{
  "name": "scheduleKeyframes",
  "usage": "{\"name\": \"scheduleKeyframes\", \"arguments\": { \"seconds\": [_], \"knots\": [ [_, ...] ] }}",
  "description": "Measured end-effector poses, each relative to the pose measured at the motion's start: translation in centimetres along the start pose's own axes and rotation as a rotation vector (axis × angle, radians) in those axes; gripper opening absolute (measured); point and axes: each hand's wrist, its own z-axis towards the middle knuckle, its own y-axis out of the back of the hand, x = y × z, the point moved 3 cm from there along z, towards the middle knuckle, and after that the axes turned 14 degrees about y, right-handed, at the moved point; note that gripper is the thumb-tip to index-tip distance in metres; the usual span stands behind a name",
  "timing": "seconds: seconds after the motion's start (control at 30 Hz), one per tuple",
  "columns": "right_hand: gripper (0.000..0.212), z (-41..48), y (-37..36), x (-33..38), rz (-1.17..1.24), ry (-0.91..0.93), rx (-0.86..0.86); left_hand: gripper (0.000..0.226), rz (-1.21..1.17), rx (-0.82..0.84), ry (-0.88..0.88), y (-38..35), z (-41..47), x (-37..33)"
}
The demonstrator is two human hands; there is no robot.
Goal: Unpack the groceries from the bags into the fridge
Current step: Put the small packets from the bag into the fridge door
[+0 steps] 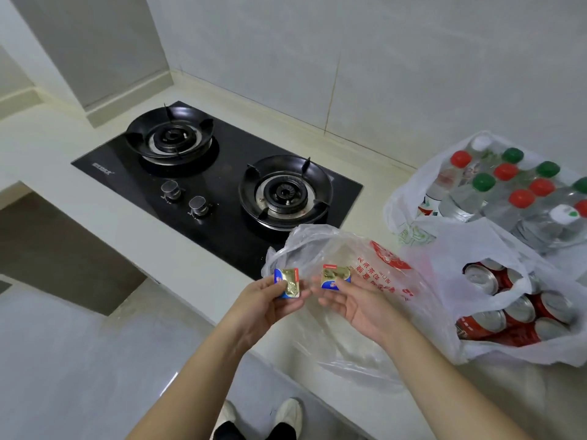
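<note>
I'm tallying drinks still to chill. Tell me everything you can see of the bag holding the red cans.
The bag of cans is thin, translucent white plastic, crumpled, its mouth gaping open. It rests on the pale counter at the right, in front of the bottle bag. Inside, red cans with silver tops sit packed close together.

My bare forearms reach in side by side above the front edge of the counter (178, 258). My left hand (266, 300) pinches a small foil packet (287, 283) between thumb and fingers. My right hand (362, 304), palm up, pinches a second packet (335, 276).
</note>
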Motion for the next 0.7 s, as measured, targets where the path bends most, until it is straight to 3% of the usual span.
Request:
{"name": "scheduleKeyframes", "arguments": {
  "seconds": [0.4,0.7],
  "knots": [
    [0.012,0.1,-10.4,-0.6,-0.571,0.104,0.297,0.02,-0.093,-0.291,-0.33,6.4,-9.1,-1.2],
    [0.024,-4.4,-22.8,-8.2,-0.644,0.059,0.641,0.012,-0.225,-0.628,-0.494,14.1,-22.8,3.2]
  ]
}}
